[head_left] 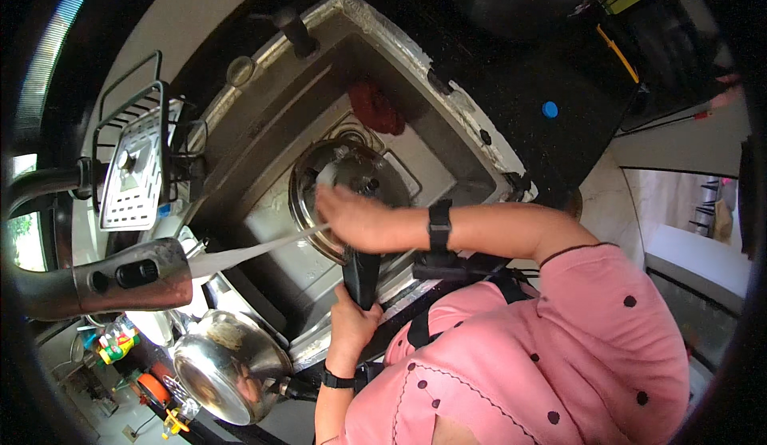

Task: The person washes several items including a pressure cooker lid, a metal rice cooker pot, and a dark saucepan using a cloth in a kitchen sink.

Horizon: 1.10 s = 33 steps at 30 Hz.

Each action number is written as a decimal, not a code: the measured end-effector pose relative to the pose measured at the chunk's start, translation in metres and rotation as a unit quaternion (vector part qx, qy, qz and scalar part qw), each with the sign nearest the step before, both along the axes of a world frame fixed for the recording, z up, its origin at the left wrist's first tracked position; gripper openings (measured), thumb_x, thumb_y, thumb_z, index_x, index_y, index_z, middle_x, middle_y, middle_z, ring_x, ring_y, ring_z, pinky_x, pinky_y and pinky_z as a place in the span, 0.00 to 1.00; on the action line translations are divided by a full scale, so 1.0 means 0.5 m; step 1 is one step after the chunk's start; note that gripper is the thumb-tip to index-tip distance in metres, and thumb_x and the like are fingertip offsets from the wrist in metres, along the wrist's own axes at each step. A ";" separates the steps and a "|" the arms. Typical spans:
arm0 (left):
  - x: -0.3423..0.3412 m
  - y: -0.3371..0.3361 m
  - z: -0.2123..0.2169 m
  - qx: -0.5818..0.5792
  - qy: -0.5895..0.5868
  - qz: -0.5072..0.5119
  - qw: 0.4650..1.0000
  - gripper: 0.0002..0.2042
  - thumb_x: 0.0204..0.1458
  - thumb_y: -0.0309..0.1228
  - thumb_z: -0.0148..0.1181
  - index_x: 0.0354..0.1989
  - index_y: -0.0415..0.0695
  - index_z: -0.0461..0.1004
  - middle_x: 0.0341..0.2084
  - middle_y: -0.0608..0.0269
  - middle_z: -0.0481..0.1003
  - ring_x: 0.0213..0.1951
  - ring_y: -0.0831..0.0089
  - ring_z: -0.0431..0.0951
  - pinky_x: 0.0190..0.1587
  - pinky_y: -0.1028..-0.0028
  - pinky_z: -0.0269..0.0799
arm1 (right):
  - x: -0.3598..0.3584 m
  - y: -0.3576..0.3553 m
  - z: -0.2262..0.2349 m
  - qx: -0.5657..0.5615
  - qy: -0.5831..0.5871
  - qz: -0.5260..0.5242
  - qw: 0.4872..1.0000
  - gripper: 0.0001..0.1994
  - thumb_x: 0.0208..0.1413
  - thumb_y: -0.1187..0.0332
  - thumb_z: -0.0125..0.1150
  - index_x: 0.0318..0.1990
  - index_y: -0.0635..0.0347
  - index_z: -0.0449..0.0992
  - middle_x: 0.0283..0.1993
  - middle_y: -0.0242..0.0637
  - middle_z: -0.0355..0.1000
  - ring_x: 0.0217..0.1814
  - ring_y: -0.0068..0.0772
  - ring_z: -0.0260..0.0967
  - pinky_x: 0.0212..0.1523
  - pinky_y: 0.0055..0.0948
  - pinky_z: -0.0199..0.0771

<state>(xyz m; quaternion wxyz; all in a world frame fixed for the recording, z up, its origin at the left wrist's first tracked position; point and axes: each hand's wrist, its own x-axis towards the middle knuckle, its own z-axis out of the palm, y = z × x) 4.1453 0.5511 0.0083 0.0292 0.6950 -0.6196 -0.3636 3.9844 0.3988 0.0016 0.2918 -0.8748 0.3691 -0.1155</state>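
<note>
A round, shiny steel piece of cookware [307, 177] is in the sink, tilted; I cannot tell whether it is a pan or a lid. My left hand [353, 323] is wrapped round its long black handle [363, 279], near the sink's front edge. Across its face reaches my right hand [351, 217], fingers curled and partly blurred. A pale patch shows by those fingertips, but what they hold is hidden. Water streams from the grey faucet head [136, 277] on the left toward my right hand and the cookware.
A dark red cloth-like bundle [375, 107] lies in the far part of the steel sink [272, 145]. On the left are a black wire rack [132, 153] and an upturned steel pan [228, 365]. A blue cap [550, 109] rests on the dark counter [511, 69].
</note>
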 end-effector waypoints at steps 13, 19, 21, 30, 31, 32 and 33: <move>-0.020 -0.033 0.034 0.096 0.006 0.051 0.994 0.26 0.40 0.30 0.63 0.45 0.31 0.58 0.20 0.36 0.73 0.26 0.43 0.76 0.30 0.57 0.73 | 0.040 0.005 -0.032 -0.034 -0.146 -0.066 0.986 0.08 0.42 0.74 0.54 0.32 0.59 0.75 0.41 0.37 0.69 0.44 0.41 0.66 0.43 0.34 0.73; -0.040 -0.044 0.054 0.067 -0.046 -0.019 0.997 0.28 0.40 0.32 0.63 0.46 0.32 0.56 0.23 0.31 0.72 0.30 0.37 0.74 0.32 0.51 0.71 | 0.019 -0.202 -0.169 -0.064 -0.265 -0.266 0.925 0.11 0.40 0.77 0.56 0.34 0.59 0.76 0.38 0.46 0.71 0.42 0.50 0.69 0.42 0.42 0.71; -0.043 -0.041 0.061 0.069 -0.051 -0.012 0.996 0.27 0.40 0.32 0.62 0.45 0.33 0.55 0.23 0.31 0.72 0.30 0.37 0.74 0.32 0.51 0.71 | 0.004 -0.218 -0.136 -0.030 -0.228 -0.302 0.925 0.07 0.40 0.75 0.58 0.30 0.60 0.77 0.34 0.47 0.72 0.38 0.50 0.71 0.38 0.40 0.72; -0.041 -0.040 0.057 0.071 -0.055 0.003 0.996 0.28 0.38 0.31 0.63 0.46 0.33 0.57 0.25 0.32 0.73 0.31 0.38 0.74 0.33 0.53 0.71 | -0.009 -0.197 -0.117 -0.058 -0.156 -0.214 0.963 0.06 0.46 0.70 0.57 0.29 0.59 0.79 0.34 0.41 0.72 0.39 0.45 0.70 0.42 0.38 0.72; -0.043 -0.043 0.059 0.076 -0.055 0.001 0.996 0.28 0.38 0.31 0.63 0.46 0.33 0.57 0.25 0.32 0.73 0.31 0.38 0.74 0.33 0.53 0.71 | -0.010 -0.207 -0.125 -0.040 -0.139 -0.223 0.964 0.06 0.44 0.70 0.57 0.30 0.59 0.79 0.34 0.41 0.72 0.40 0.45 0.70 0.42 0.37 0.71; -0.042 -0.045 0.058 0.068 -0.055 -0.004 0.996 0.28 0.38 0.31 0.63 0.47 0.33 0.57 0.25 0.32 0.73 0.31 0.38 0.75 0.33 0.53 0.71 | -0.001 -0.194 -0.124 -0.073 -0.145 -0.189 0.968 0.07 0.42 0.71 0.57 0.30 0.59 0.78 0.34 0.40 0.72 0.41 0.44 0.70 0.43 0.37 0.72; -0.042 -0.043 0.059 0.063 -0.055 -0.004 0.996 0.28 0.38 0.31 0.63 0.47 0.33 0.57 0.25 0.32 0.73 0.31 0.38 0.75 0.33 0.53 0.71 | 0.014 -0.162 -0.117 -0.103 -0.150 -0.151 0.972 0.07 0.41 0.72 0.57 0.30 0.59 0.78 0.34 0.40 0.72 0.41 0.43 0.69 0.43 0.36 0.72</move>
